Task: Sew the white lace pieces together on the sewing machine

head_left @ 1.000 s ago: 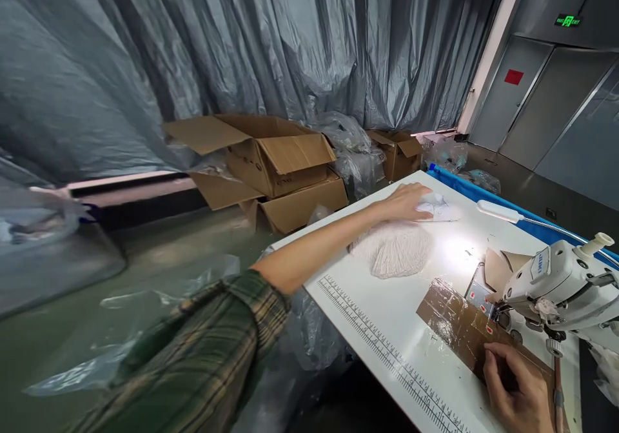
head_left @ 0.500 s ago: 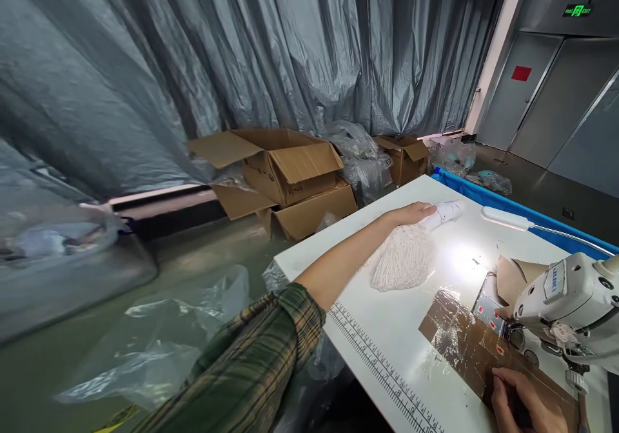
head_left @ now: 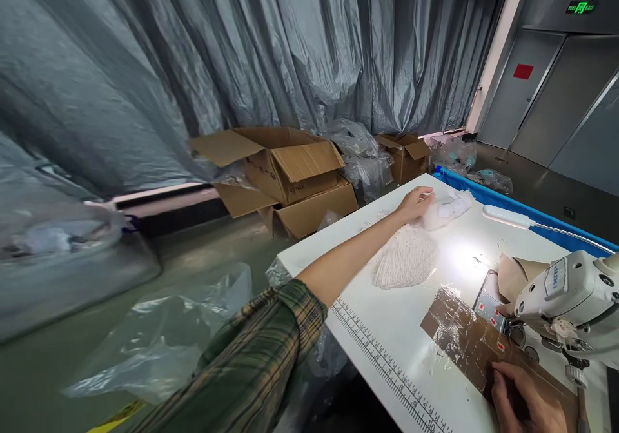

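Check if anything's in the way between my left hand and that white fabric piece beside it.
Nothing visible stands between them. Your left hand is right next to the white fabric piece, though whether they touch is unclear. The bundle of white yarn lies nearer you, out of that gap.

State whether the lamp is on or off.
On: the lamp has a bright patch beside it on the table.

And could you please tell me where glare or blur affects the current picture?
In the head view, glare washes out the table near the lamp; in the head view, the brown sheet glints; in the head view, the far-left bag looks smeared.
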A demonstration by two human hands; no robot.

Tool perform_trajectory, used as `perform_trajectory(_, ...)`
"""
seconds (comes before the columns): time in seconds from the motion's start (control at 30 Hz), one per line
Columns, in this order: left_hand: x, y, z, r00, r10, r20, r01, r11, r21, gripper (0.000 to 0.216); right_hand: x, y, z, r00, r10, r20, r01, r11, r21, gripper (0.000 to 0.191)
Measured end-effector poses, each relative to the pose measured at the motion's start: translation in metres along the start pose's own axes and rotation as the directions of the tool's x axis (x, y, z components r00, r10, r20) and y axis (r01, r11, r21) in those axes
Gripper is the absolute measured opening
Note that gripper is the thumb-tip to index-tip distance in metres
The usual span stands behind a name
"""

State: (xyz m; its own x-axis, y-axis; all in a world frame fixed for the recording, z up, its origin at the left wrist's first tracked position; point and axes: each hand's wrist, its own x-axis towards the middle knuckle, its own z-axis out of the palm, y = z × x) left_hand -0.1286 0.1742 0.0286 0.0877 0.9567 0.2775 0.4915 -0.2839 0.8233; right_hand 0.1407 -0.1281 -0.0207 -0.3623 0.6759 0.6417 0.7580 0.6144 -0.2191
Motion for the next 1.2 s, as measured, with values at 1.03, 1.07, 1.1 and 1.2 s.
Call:
perform_trajectory(1.03,-0.098,0.072,0.128,0.425,0.533,0.732,-0.829,0.554,0.077,0.043,0.018,-0.026,-0.012,0.998,0.044,0.047,-0.040,0.996,-0.078,0.014)
perform_trajectory(1.07,-0.098,0.071,0.128,0.448,0.536,0.716,-0.819,0.566,0.089,0.044,0.018,-0.026,-0.012,0.998,0.037,0.045,-0.033,0.996,-0.081,0.015)
perform_trajectory(1.1,-0.099,0.070,0.126,0.469,0.540,0.698,-0.812,0.576,0.100,0.045,0.018,-0.026,-0.012,0.999,0.029,0.043,-0.025,0.996,-0.085,0.015)
perform_trajectory(1.2,-0.107,0.065,0.116,0.514,0.569,0.642,-0.798,0.592,0.115,0.047,0.018,-0.024,-0.013,1.000,0.013,0.021,-0.011,0.994,-0.107,0.013)
